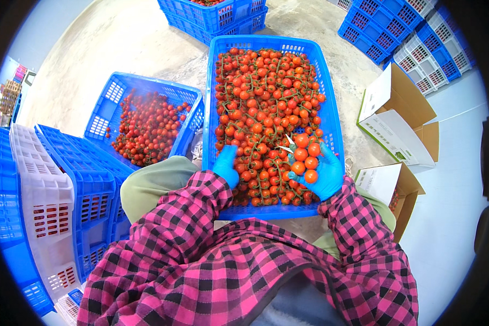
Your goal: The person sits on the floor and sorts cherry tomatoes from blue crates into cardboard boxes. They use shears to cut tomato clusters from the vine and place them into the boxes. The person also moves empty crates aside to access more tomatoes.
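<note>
A large blue plastic crate (335, 118) full of red cherry tomatoes on green vines (265, 102) stands before me. My right hand (328, 175), in a blue glove, holds a small bunch of cherry tomatoes (311, 163) over the crate's near right part. The pointed metal blades of small scissors (287, 146) stick out, apart, beside that bunch; their handles are hidden at the same hand. My left hand (227, 166), also gloved in blue, is at the crate's left side against the tomatoes. Its fingers are partly hidden, and whether they grip anything cannot be told.
At the left, a tilted blue crate (140, 79) holds loose tomatoes, near stacked blue and white crates (53, 195). Open cardboard boxes (407, 138) stand at the right. More stacked crates (216, 20) are beyond the large crate and at the upper right (383, 24).
</note>
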### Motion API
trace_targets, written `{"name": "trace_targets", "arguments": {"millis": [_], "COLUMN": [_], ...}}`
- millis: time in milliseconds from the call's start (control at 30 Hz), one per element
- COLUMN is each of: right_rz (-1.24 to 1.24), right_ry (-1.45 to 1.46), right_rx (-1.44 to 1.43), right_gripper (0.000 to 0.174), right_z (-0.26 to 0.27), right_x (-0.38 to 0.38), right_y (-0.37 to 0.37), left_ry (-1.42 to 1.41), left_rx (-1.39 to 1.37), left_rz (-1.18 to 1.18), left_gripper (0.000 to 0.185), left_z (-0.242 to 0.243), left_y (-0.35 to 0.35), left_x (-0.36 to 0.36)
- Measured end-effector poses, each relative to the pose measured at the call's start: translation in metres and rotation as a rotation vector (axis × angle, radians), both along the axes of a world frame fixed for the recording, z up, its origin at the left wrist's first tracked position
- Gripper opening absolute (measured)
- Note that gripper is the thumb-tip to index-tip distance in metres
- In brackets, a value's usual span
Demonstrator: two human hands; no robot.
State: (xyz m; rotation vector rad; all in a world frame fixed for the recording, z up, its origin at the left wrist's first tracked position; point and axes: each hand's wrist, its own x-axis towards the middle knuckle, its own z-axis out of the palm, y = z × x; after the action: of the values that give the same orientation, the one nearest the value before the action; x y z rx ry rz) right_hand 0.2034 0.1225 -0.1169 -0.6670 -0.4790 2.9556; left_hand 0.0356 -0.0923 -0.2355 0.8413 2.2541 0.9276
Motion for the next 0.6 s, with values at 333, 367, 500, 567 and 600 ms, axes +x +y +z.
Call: {"name": "trace_targets", "arguments": {"millis": [333,367,500,567,600], "right_rz": [-0.125,-0.149,-0.287,-0.311,-0.324], "right_ry": [-0.039,0.032,0.045,0.083,0.051], "right_rx": [0.057,0.049,0.071,0.02,0.031], "right_gripper": [0.048,0.049,0.054,0.055,0.055], "right_z": [0.029,0.034,0.052,0.056,0.056], "right_x": [0.011,0.014,0.03,0.036,0.038], "right_y": [0.004,0.004,0.003,0.002,0.001], "left_ry": [0.46,0.453,0.483,0.436,0.397], "left_rx": [-0.314,-0.33,-0.352,-0.337,-0.34], "left_rz": [-0.589,-0.605,-0.585,-0.494,-0.451], "left_gripper": [0.089,0.088,0.078,0.074,0.072], "left_z": [0.036,0.036,0.043,0.048,0.051], "left_y": [0.012,0.012,0.009,0.008,0.006], "left_x": [0.0,0.0,0.004,0.003,0.001]}}
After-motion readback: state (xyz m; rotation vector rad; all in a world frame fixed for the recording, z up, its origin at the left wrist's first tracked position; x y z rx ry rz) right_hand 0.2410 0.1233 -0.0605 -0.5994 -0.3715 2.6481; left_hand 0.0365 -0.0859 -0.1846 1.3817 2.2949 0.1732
